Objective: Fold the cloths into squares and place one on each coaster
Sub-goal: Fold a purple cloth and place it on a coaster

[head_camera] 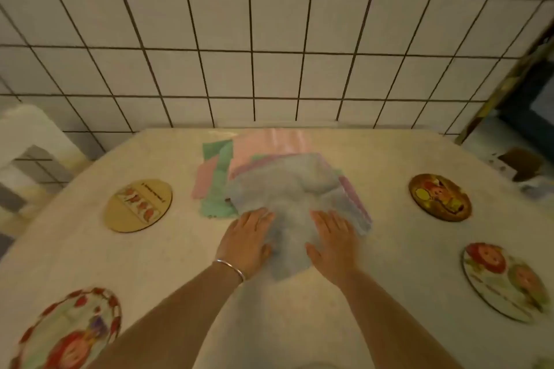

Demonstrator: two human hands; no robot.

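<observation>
1. Both forearms are bare, with no sleeves in view.
2. A thin silver bangle (pixel 229 269) circles the wrist of the left hand (pixel 245 240).
3. The right hand (pixel 332 244) wears no rings or bands.

Dim, warm yellowish indoor light, even; light source not identifiable. Whole frame soft, low detail, compression smear. Motion blur on both hands and on blue cloth (pixel 287 195). Strong wide-angle distortion: tiled wall (pixel 269 39) grid lines splay outward, table (pixel 168 263) edges curve. Shadows faint, no glare.
</observation>
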